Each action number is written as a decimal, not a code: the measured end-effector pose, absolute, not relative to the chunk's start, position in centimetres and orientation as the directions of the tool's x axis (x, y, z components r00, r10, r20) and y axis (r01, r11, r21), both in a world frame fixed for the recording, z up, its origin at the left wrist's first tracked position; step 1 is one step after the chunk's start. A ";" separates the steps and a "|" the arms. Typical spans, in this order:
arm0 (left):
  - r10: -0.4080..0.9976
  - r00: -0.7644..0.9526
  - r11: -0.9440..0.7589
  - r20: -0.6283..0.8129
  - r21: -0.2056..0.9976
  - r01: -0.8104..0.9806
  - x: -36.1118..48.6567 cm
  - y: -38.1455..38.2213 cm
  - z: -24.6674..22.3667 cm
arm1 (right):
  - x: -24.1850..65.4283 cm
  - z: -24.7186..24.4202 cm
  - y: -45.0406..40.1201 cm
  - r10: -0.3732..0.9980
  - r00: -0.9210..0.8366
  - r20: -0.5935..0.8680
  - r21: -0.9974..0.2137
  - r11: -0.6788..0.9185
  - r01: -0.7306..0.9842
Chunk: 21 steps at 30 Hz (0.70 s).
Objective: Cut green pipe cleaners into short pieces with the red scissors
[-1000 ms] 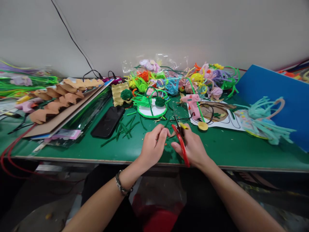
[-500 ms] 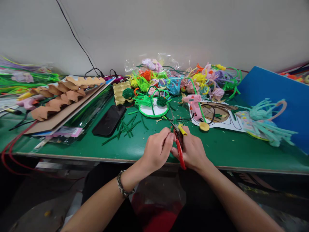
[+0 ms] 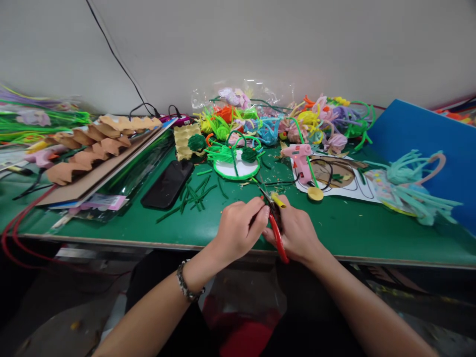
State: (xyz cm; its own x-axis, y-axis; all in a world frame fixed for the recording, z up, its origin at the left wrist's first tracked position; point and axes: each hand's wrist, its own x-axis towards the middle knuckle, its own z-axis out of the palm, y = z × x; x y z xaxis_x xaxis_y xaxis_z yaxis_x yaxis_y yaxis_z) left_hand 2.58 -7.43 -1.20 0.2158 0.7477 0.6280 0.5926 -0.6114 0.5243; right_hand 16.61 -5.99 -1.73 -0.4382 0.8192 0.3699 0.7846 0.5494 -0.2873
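My right hand (image 3: 299,230) is closed around red-handled scissors (image 3: 277,233), whose metal blades point away from me over the table's near part. A short yellow piece (image 3: 278,200) sits at its fingers; whether it is held or worn I cannot tell. Close beside the blades, my left hand (image 3: 240,225) is closed in a pinch. A tiny orange-red bit shows at its fingertips, but what it grips is mostly hidden. Beyond both hands stands a white disc edged in green pipe cleaner (image 3: 238,170), with green tufts and a loop handle on it.
Cut green pipe-cleaner pieces (image 3: 193,196) lie beside a black phone (image 3: 168,184). A pink glue gun (image 3: 300,161) rests near a small tan disc (image 3: 315,194). Colourful pipe-cleaner shapes (image 3: 267,130) line the wall. Egg-carton strips (image 3: 92,153) lie left; a blue board (image 3: 420,144) leans right.
Both hands stay together at the scissors with hardly any movement. The left hand and wrist have shifted very slightly left; the blades look a little differently angled.
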 end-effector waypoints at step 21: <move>0.729 0.222 -0.617 0.648 0.480 0.624 2.4 -7.3 -1.4 | 16.7 -2.5 -5.9 0.806 -0.411 0.427 -0.213 0.531 0.820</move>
State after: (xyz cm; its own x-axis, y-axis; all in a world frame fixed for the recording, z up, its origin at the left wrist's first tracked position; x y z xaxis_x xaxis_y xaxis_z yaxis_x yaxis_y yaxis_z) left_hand 2.39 -7.32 -1.39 0.2224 0.7287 0.6477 0.6240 -0.6169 0.4797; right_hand 16.74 -5.92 -2.54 -0.4107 0.8057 0.4269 0.8201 0.5310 -0.2131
